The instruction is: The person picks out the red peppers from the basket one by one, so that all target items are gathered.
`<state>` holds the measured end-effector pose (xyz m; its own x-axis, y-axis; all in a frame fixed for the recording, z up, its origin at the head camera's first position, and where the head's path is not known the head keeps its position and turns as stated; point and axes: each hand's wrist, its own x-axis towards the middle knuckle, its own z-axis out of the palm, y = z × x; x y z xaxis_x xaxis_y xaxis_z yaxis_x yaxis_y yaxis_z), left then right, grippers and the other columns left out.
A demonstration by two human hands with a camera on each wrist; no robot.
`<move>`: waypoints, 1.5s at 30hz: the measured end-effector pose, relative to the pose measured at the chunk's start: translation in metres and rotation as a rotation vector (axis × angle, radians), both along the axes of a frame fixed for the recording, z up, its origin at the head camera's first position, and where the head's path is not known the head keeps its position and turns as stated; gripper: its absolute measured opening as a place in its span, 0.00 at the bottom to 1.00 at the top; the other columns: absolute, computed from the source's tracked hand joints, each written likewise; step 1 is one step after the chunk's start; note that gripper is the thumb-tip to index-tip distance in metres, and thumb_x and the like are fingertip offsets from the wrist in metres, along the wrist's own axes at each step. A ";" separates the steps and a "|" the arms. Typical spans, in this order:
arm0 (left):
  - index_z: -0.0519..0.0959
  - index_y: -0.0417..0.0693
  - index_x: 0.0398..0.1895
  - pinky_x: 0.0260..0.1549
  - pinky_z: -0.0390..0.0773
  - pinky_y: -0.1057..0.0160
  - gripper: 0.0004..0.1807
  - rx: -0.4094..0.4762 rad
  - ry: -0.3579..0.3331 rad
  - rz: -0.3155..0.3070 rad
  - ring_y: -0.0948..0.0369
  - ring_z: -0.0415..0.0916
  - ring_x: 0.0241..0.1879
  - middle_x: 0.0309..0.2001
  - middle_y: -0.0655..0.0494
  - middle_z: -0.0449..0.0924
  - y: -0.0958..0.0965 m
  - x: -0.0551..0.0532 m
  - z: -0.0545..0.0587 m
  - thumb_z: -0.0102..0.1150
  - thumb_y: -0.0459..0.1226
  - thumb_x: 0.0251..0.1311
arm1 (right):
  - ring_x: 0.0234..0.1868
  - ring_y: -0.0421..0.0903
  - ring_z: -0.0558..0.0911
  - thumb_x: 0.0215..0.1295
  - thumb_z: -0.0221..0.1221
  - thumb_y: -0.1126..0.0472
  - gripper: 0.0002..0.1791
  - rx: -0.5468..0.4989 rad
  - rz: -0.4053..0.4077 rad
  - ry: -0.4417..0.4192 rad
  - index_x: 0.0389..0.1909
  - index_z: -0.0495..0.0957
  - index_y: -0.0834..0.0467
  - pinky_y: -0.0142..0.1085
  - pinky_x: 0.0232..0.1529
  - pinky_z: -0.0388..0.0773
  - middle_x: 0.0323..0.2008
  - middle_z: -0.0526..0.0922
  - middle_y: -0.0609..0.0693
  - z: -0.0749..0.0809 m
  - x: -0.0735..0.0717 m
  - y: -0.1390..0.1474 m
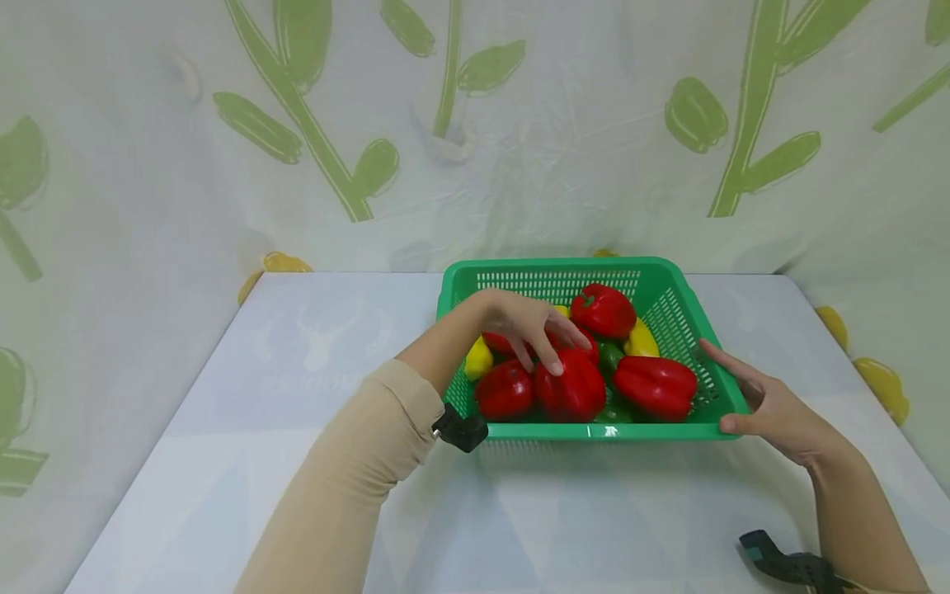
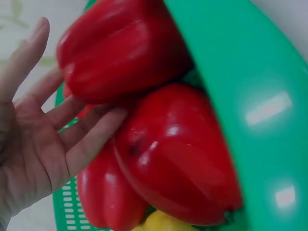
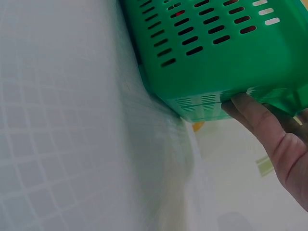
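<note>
A green plastic basket (image 1: 564,431) holds several red bell peppers. My left hand (image 1: 523,322) reaches over its near left part, palm down. In the left wrist view its fingers (image 2: 91,142) are loosely extended, touching or very near one red bell pepper (image 2: 125,48), with another red bell pepper (image 2: 178,154) just beside. At the basket's right side is my right hand (image 1: 772,408), thumb on the front corner of the rim and forefinger along the side rim. Seen from the right wrist, its fingers (image 3: 262,122) lie against the outer wall under the rim.
Yellow produce (image 1: 641,340) and green produce (image 1: 610,359) lie among the peppers, partly covered. The basket stands on a pale patterned tabletop (image 1: 312,355). Behind hangs a white sheet (image 1: 564,165) with green leaf prints. A black wrist camera (image 1: 460,427) on the left wrist overlaps the basket's front-left corner.
</note>
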<state>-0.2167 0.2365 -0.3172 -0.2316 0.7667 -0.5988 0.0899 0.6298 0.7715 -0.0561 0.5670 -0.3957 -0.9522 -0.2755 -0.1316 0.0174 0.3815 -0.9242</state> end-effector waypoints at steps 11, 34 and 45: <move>0.66 0.56 0.56 0.42 0.82 0.57 0.32 -0.062 0.001 -0.040 0.58 0.65 0.56 0.55 0.58 0.67 0.010 0.011 -0.004 0.70 0.34 0.47 | 0.55 0.30 0.63 0.59 0.61 0.59 0.46 0.027 0.000 0.030 0.74 0.46 0.42 0.34 0.41 0.81 0.70 0.49 0.55 -0.001 0.001 0.000; 0.62 0.65 0.63 0.43 0.81 0.57 0.43 -0.032 0.025 -0.187 0.60 0.63 0.57 0.56 0.59 0.65 -0.002 0.015 -0.006 0.72 0.35 0.43 | 0.57 0.29 0.59 0.60 0.60 0.58 0.45 -0.003 0.007 0.027 0.74 0.46 0.43 0.31 0.44 0.80 0.72 0.47 0.54 0.001 0.002 -0.003; 0.60 0.60 0.64 0.45 0.80 0.54 0.43 0.144 0.001 -0.036 0.55 0.64 0.59 0.58 0.52 0.66 -0.026 0.005 0.002 0.70 0.31 0.44 | 0.56 0.30 0.59 0.60 0.60 0.59 0.46 0.020 0.000 0.033 0.74 0.46 0.43 0.32 0.43 0.80 0.72 0.46 0.56 0.001 0.002 -0.003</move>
<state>-0.2119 0.2109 -0.3149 -0.2033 0.8524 -0.4817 0.1115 0.5090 0.8535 -0.0543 0.5643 -0.3951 -0.9560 -0.2736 -0.1056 -0.0133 0.4002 -0.9163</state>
